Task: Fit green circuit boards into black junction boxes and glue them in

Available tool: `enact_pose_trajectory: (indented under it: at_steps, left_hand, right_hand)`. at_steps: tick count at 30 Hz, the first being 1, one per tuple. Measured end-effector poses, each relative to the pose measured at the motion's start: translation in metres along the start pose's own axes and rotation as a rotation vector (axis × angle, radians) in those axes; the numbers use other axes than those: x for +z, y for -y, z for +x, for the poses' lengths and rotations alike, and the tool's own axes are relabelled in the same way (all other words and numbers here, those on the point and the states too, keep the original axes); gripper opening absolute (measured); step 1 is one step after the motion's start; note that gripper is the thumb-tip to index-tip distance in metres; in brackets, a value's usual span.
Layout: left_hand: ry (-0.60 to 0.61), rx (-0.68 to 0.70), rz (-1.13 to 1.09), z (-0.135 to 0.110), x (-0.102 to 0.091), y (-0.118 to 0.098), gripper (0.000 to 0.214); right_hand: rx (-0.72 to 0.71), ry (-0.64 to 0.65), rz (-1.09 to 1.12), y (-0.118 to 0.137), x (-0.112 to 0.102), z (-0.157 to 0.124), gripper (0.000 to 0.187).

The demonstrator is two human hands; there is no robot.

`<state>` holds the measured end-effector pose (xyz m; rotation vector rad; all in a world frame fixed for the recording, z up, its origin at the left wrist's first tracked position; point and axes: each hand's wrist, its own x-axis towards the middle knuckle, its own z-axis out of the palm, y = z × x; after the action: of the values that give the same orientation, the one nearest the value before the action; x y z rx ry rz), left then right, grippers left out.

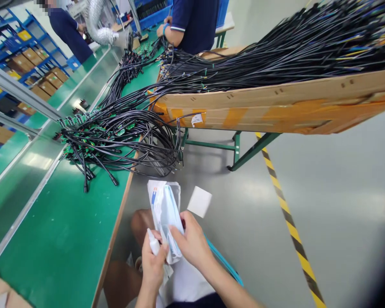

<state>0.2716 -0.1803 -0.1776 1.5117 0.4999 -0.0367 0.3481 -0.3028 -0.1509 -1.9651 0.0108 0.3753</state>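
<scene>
My left hand [153, 263] is closed around a small white bottle with a pointed nozzle [153, 244], which tilts upward. Over my lap, my right hand [195, 241] grips a clear and white plastic packet [156, 194] by its right side, thumb on top. Light blue folded sheets, which look like face masks [170, 205], show inside the packet. The packet's lower left edge lies against my left fingers; whether they also grip it I cannot tell.
Left of me runs a green workbench [67, 235] with black cables [125, 141] hanging over its edge. A long cardboard box [244, 109] of cables stands on a green-legged frame [240, 149]. A white square [199, 201] lies beyond my right hand. Two people [195, 25] work farther off.
</scene>
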Motion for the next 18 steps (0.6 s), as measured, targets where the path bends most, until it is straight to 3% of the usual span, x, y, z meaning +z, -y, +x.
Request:
enact_pose_trajectory:
  at_steps: [4,8,12,16,18]
  left_hand:
    - [-0.086,-0.025,-0.238,-0.006,0.006,0.008,0.049]
    - [-0.183,-0.14,-0.54,-0.013,0.012,0.012,0.054]
    - [-0.2,-0.105,-0.529,-0.013,0.005,0.016,0.045]
    - [-0.184,-0.082,-0.519,-0.014,0.004,0.016,0.042]
    - [-0.186,-0.078,-0.516,-0.015,0.005,0.016,0.043]
  right_hand:
    - [-0.179,0.078,-0.186,0.019,0.002,-0.002,0.014]
    - [-0.23,0.086,-0.332,0.025,0.004,-0.005,0.016]
    - [-0.2,0.161,-0.343,0.019,0.007,-0.008,0.03]
    - [-0.15,0.137,-0.331,0.012,0.015,-0.006,0.033]
    - [-0.149,0.192,-0.307,0.011,0.018,-0.004,0.035]
